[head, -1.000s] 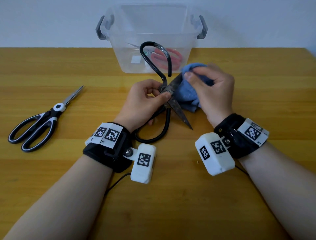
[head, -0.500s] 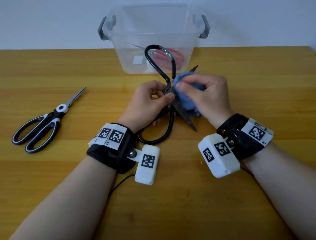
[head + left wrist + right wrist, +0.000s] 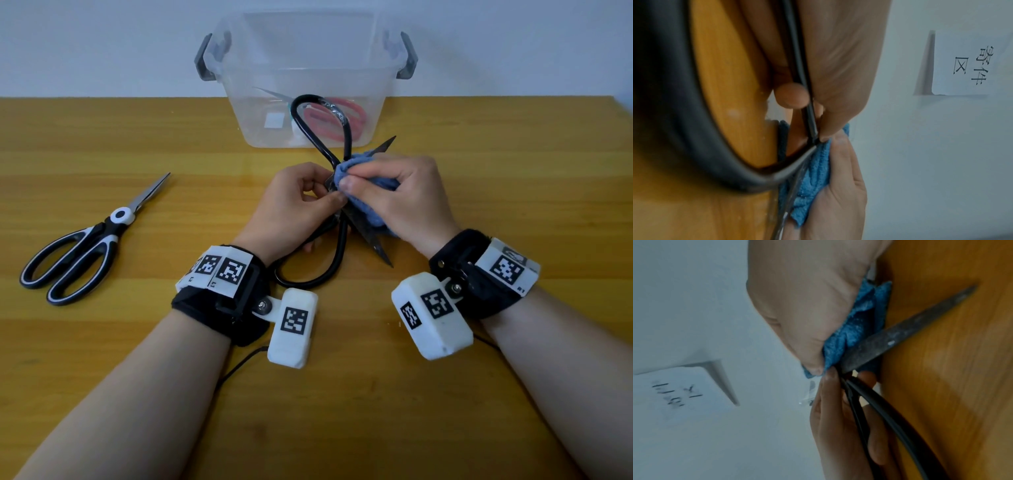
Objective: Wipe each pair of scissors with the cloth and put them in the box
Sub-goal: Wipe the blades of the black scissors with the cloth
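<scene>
Left hand (image 3: 301,205) pinches open black iron loop-handled scissors (image 3: 337,240) at pivot — right hand (image 3: 397,198) clamps bunched blue cloth (image 3: 356,164) on blade.

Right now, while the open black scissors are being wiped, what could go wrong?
1. The black scissors are spread open, and the right hand bunches the blue cloth right at the crossing; a blade could nick a finger if they close.
2. One bare blade tip points back at the right wrist.
3. The left hand pinches only near the pivot, so the scissors may twist.
</scene>
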### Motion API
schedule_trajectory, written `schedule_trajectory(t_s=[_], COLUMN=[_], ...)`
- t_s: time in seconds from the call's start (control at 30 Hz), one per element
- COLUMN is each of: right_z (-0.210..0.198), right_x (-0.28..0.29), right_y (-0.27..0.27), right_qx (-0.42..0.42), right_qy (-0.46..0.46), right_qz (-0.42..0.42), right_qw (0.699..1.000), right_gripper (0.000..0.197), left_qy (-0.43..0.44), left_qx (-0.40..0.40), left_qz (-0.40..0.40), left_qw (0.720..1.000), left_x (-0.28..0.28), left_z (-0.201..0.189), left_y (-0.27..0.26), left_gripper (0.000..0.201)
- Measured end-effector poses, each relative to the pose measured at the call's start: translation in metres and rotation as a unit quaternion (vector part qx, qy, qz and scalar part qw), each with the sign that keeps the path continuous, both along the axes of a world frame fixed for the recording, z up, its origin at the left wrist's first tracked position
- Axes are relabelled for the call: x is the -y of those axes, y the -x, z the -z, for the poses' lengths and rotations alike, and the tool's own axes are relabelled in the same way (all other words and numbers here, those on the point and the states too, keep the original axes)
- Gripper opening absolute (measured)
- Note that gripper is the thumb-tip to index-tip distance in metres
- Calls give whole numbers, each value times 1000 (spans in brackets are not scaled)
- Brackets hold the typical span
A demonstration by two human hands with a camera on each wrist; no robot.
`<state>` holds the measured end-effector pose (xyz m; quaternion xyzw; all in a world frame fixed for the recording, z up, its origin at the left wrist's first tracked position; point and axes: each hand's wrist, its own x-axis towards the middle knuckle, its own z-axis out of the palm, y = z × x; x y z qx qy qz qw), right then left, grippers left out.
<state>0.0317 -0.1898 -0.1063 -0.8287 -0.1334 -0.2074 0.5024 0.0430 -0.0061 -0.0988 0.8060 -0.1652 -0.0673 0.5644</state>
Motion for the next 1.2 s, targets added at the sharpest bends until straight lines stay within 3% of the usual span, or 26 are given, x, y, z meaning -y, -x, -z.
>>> schedule_trajectory(t_s=[0.07, 0.27, 0.33, 0.47, 0.6, 0.77, 0.83, 0.93, 1.0, 1.2], right_z=[0, 2, 1, 0, 0, 5, 5, 4, 2, 4], right_x=[-1, 11, 11, 0, 5, 17, 14, 5, 5, 18], right_y=[-2, -9, -8, 0, -5, -16, -14, -5, -5, -17], right_qx=[-14, -1, 16, -7, -10, -10, 8, 1, -12, -1], right_qy=[-7, -107, -107, -18, -88, -167, -163, -53, -55, -212], right_qz=[8, 154, 132, -1, 85, 214, 169, 34, 24, 203], right_qw=[1000, 982, 985, 1000, 992, 962, 972, 998, 998, 956], right_gripper=[12, 12, 10, 10, 11, 22, 20, 16, 18, 19], left_qy=[-3, -6, 7, 10, 14, 27, 32, 37, 37, 29], left_qx=[5, -3, -3, 2, 1, -7, -12, -7, -6, -2], left_qz=[5, 12, 6, -2, 5, 10, -2, -6, 2, 23], left_qw=[1000, 1000, 1000, 1000, 1000, 1000, 999, 999, 999, 999], left_x=[0, 0, 1, 0, -1, 0, -1, -1, -2, -3], left_z=[1, 1, 1, 3, 2, 2, 3, 5, 6, 5], left_y=[1, 1, 0, -2, 0, 1, -1, -3, -3, -1], left_gripper=[10, 6, 5, 7, 5, 9, 8, 9, 10, 12])
